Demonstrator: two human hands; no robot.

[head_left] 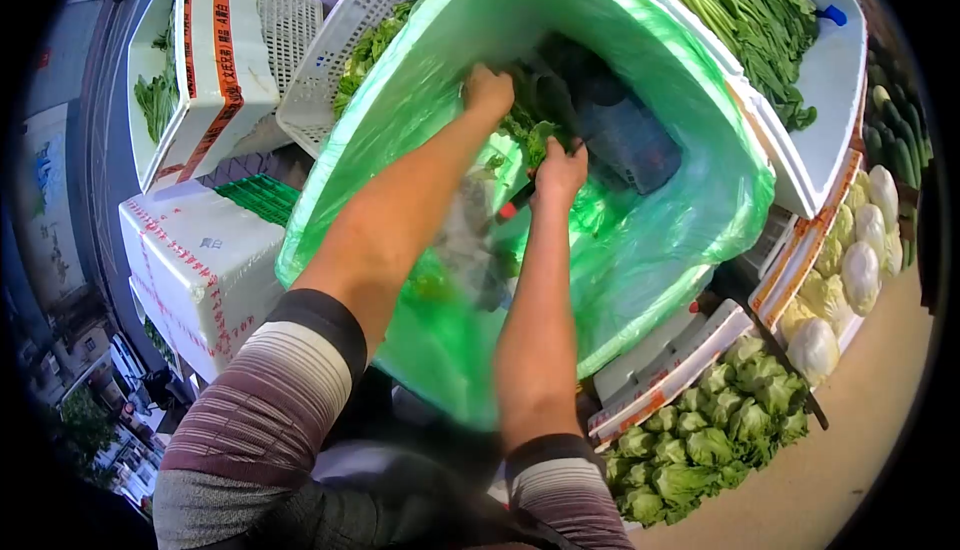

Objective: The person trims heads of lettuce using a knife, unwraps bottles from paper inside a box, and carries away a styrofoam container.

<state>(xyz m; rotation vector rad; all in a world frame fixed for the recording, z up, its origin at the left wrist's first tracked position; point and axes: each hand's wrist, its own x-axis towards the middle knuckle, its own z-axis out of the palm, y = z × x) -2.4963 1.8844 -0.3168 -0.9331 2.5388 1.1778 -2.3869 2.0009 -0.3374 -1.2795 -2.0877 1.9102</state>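
My left hand (488, 95) reaches into a large bin (450, 10) lined with green plastic; its fingers curl around dark leafy greens (525, 130). Just below and to the right, my right hand (560, 172) is closed. A dark handle with a red end (508, 211) sticks out from its left side; the rest of that tool is hidden. Leaves touch the right hand's fingertips. Beside the hands in the bin lies a dark blue, bottle-like object (635, 140). A crumpled clear plastic bag (470, 235) rests under the forearms.
White foam boxes (190, 270) stand at left, near a white crate (365, 5) of greens. A foam box (835, 70) of long-stemmed greens is at upper right. Lettuce heads (710, 440) and pale cabbages (820, 335) sit at right, with cucumbers (900, 130) beyond.
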